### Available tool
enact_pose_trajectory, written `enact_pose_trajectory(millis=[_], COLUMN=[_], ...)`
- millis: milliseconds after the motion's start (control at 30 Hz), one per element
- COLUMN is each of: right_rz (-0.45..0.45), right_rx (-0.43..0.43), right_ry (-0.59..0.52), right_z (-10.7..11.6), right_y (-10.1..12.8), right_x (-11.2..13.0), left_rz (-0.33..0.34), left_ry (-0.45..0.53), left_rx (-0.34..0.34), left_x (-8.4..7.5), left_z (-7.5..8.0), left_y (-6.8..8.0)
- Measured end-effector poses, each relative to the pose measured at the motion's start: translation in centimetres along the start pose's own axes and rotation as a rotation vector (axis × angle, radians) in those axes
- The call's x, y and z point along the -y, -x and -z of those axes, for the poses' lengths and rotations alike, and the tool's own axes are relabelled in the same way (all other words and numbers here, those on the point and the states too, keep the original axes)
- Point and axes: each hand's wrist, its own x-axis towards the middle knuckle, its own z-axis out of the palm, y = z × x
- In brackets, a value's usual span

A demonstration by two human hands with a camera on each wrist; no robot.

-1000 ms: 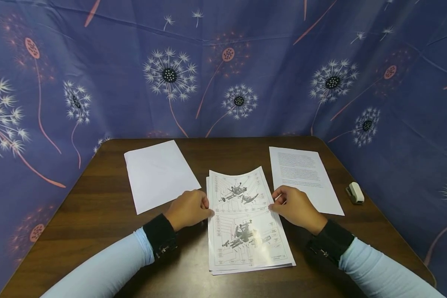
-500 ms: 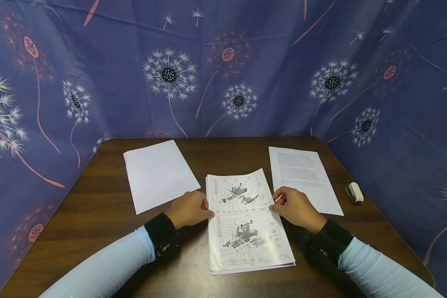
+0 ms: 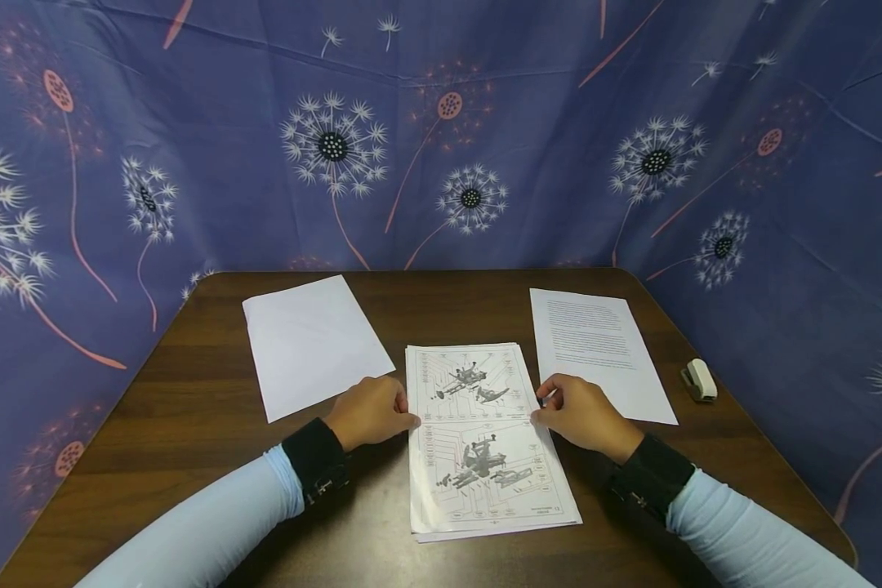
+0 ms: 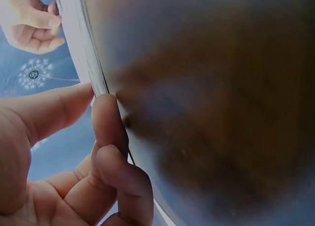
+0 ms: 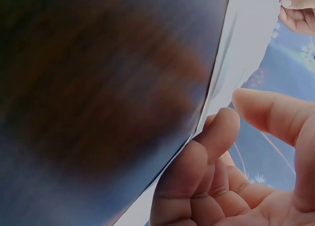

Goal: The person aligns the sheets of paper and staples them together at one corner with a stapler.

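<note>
- The stack of white printed diagram sheets (image 3: 481, 437) lies flat at the near centre of the dark wooden table (image 3: 191, 408), its edges nearly squared.
- The left hand (image 3: 373, 411) pinches its left edge.
- The right hand (image 3: 582, 412) pinches its right edge.
- The small white stapler (image 3: 700, 380) sits untouched, far right.

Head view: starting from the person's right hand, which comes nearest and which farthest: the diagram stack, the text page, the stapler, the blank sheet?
From the right hand:
1. Diagram stack, touching its fingers, centre.
2. Text page, just behind the hand.
3. Stapler, by the table's right edge.
4. Blank sheet, far left, beyond the left hand.
</note>
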Motion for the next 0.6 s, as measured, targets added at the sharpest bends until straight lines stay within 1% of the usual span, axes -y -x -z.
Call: enact_pose_trajectory(millis=[167,400,600], right_rz=[-0.016,-0.007,-0.002], right_rx=[0.02,0.035,0.042], right_ry=[0.014,0.044,0.061], right_z=[-0.1,-0.09,-0.16], right_y=[0.13,0.29,0.27], right_x=[0.07,0.28,0.34], left_rz=[-0.009,-0.019,-0.002], left_ry=[-0.011,-0.032,-0.056], left_rx=[-0.006,-0.01,0.0], left_x=[0.08,0.07,-0.02], left_z=[-0.08,-0.22,-0.25], left_y=[0.08,0.12,-0.06])
